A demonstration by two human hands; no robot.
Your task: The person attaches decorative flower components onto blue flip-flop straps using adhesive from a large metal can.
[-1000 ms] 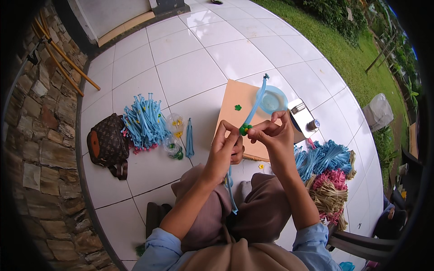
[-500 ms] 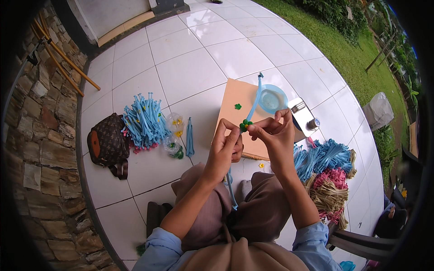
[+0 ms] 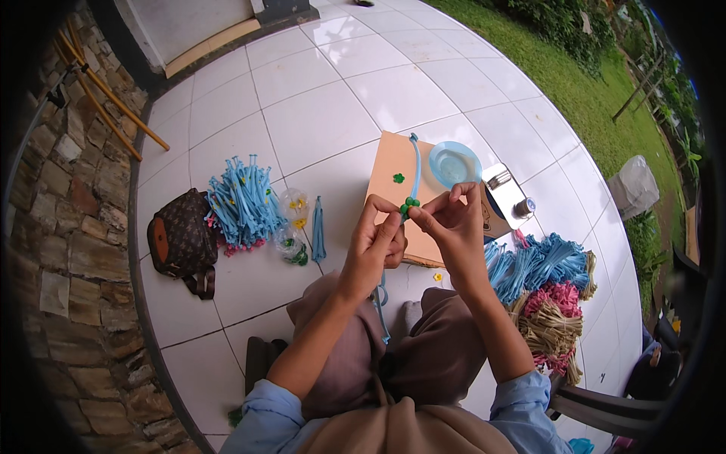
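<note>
Over the peach cardboard box (image 3: 384,157), the left hand (image 3: 376,246) has fingers pinched on a small green flower with rounded petals (image 3: 409,205); the right hand's (image 3: 459,228) fingers, nearly together, touch it, grip unclear. The narrow light-blue strip (image 3: 417,170) has swung left toward the box's far edge, suggesting the flower is being turned.

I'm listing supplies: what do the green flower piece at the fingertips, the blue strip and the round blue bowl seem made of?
Green flower piece: probably glossy plastic, from its highlights and rounded petals.
Blue strip: perhaps fabric or soft plastic, matte and bending; texture too small to tell.
Round blue bowl: likely smooth plastic, judging by its pale sheen.
</note>
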